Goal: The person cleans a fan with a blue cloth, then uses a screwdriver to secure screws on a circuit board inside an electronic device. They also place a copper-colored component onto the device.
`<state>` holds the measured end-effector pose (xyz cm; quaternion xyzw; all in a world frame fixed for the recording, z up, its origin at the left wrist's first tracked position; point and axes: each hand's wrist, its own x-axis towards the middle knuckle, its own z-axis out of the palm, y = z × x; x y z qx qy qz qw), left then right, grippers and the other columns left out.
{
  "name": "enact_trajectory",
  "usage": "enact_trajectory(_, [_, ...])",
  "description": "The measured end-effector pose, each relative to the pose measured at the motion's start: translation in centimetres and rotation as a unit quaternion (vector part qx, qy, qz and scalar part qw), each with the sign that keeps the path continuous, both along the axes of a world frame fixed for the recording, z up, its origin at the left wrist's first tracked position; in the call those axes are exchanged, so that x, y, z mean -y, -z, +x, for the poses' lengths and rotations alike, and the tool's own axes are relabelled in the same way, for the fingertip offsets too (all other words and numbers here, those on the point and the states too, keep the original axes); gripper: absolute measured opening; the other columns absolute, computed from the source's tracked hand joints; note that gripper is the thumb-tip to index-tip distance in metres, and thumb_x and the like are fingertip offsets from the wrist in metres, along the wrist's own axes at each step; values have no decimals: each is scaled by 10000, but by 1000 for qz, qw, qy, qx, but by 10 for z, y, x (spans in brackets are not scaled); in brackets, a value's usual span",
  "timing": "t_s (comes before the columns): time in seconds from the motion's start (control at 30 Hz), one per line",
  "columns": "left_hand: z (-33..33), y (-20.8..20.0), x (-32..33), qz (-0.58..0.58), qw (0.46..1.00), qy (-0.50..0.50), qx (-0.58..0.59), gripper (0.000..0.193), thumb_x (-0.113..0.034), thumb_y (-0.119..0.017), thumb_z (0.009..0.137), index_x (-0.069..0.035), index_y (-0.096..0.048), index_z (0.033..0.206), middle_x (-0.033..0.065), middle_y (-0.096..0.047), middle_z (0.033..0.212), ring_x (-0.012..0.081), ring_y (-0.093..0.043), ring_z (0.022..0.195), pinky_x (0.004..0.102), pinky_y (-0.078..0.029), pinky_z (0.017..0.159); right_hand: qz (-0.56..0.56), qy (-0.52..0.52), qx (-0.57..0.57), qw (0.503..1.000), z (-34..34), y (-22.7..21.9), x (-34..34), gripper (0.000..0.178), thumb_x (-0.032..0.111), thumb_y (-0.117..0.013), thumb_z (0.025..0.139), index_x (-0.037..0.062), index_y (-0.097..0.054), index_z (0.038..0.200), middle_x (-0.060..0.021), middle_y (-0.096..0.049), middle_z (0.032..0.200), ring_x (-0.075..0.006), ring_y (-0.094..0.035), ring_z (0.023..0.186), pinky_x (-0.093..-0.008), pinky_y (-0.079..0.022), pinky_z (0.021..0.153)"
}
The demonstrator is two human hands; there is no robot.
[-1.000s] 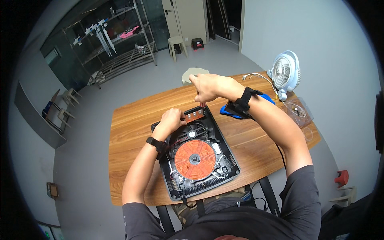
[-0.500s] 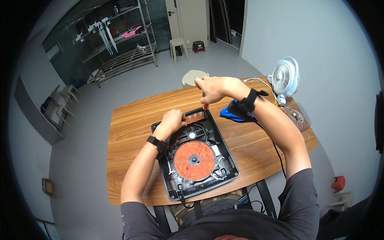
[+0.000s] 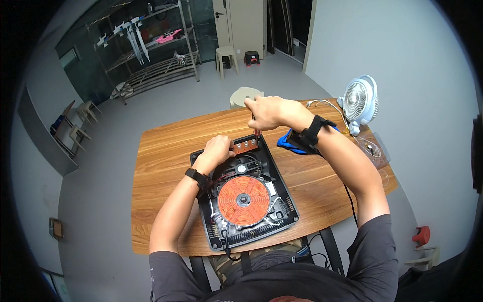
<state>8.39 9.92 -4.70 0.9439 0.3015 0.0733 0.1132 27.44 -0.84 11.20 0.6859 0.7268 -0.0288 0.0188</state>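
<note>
While the table [image 3: 161,176] is bearing the open casing [image 3: 275,177], the coil [image 3: 231,204] is lying inside, nearer the person. Over the casing's far end, the left hand [image 3: 218,149] and right hand [image 3: 269,111] are working: one is curling at the strip [image 3: 246,146], pinching or not I cannot tell; the other is clasping the upright screwdriver [image 3: 257,133].
</note>
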Motion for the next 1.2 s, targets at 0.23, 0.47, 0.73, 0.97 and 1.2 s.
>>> enact_trajectory(0.23, [0, -3, 4, 0, 1000, -2, 5, 274, -206, -850, 771, -39, -778, 975, 190, -755, 934, 371, -723, 924, 456, -569, 825, 11, -76, -29, 997, 14, 12, -7, 362, 246, -668, 935, 13, -586, 1200, -260, -653, 1133, -452, -668, 1040, -497, -552, 888])
enact_trajectory(0.47, [0, -3, 5, 10, 1000, -2, 2, 281, -214, -850, 774, -38, -777, 980, 195, -752, 934, 375, -721, 932, 461, -569, 831, -31, -1, 19, 999, 3, -2, -1, 384, 270, -626, 945, -45, -591, 1163, -270, -662, 1114, -430, -679, 1040, -469, -565, 882])
enact_trajectory(0.73, [2, 3, 0, 8, 1000, 2, 4, 280, -212, -844, 780, -43, -780, 994, 194, -755, 950, 370, -722, 939, 454, -569, 844, -5, -78, -62, 995, 21, 12, -8, 300, 212, -616, 946, -41, -604, 1107, -265, -690, 1040, -438, -693, 979, -498, -559, 823])
enact_trajectory(0.97, [3, -1, 4, 5, 1000, -4, 5, 267, -202, -840, 775, -46, -787, 986, 197, -755, 935, 368, -725, 923, 453, -571, 836, 6, -32, 10, 999, 13, 12, -9, 380, 315, -647, 953, -32, -620, 1105, -243, -732, 893, -440, -710, 894, -505, -573, 806])
enact_trajectory(1.2, [0, -2, 6, 0, 1000, -10, 5, 260, -196, -840, 774, -45, -788, 980, 202, -752, 923, 376, -724, 915, 454, -572, 830, -11, -103, -24, 994, 11, -5, 6, 323, 259, -640, 949, -28, -577, 1083, -255, -666, 1129, -415, -677, 1039, -472, -560, 861])
